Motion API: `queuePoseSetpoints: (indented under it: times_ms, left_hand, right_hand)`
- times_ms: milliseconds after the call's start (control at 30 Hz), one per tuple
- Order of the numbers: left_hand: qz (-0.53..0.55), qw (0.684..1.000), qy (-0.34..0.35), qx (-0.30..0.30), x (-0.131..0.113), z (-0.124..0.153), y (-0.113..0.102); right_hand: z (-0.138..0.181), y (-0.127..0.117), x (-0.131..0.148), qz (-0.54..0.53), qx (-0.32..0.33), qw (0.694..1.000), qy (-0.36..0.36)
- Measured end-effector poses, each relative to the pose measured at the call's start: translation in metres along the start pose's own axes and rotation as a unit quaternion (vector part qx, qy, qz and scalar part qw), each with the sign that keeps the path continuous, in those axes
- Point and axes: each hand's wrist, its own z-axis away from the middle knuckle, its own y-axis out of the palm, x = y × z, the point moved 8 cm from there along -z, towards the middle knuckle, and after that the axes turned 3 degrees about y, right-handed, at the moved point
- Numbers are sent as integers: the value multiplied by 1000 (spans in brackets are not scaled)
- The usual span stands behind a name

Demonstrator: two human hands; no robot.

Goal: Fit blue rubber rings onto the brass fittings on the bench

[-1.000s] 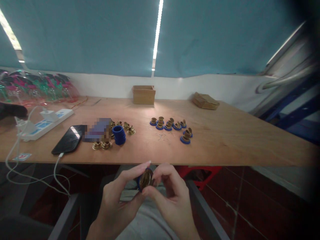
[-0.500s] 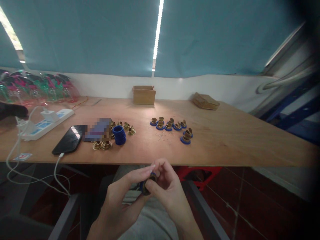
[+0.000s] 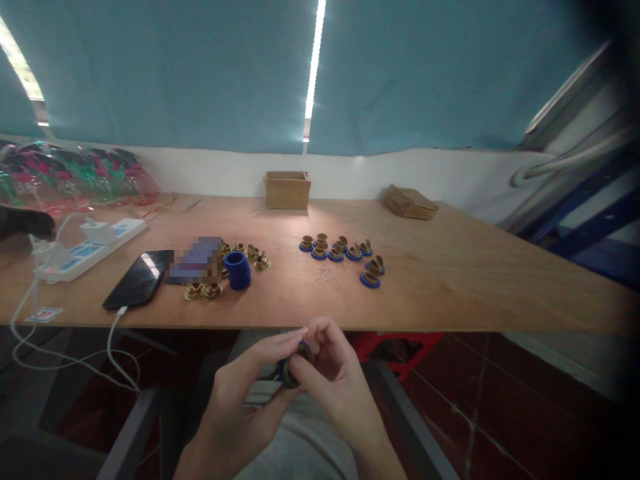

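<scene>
Both forearms cut off at bottom of view. Left hand (image 3: 245,393) curled partway, fingers over and thumb under one blue-and-gold piece (image 3: 287,377). Right hand (image 3: 334,375) mostly closed, thumb on the piece's face; its fingertips are hard to make out. Piece sits over the lap, just off the near edge of the counter (image 3: 460,267). Mostly hidden by the fingers: blue rim, dark brassy middle, round, tilted, blurry; finer detail can't be told.

On the counter, left of mid near edge: gold fittings (image 3: 213,291), a stack of blue rings (image 3: 238,273), and a pixelated item (image 3: 196,261) that can't be identified and covers some fittings. Right of those, farther from near edge: group of assembled pieces (image 3: 335,252), gold tops on blue rings, overlapping. Far edge: open carton (image 3: 287,192).
</scene>
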Motion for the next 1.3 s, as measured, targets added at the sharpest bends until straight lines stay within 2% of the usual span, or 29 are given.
queuePoseSetpoints:
  times_ms: [367,567,733,867,1000,1133,1300]
  left_hand:
    - [-54,998,-10,12,-1,-4,-1]
    - [-109,992,-53,24,3,-6,2]
    - [-121,989,-72,52,9,-2,1]
    - [-137,986,-65,63,12,0,1]
    - [-148,986,-47,57,11,0,4]
    - [-148,986,-48,56,11,0,5]
    - [-149,986,-45,60,12,0,5]
  right_hand:
    - [-4,-4,1,44,-25,998,21]
    - [2,-12,10,114,-55,991,-38]
    - [12,1,29,234,-1,964,-126]
    - [12,4,34,311,9,941,-136]
    - [10,0,34,326,-3,936,-134]
    - [10,-4,37,313,-27,936,-161]
    - [11,-4,38,322,-24,931,-173]
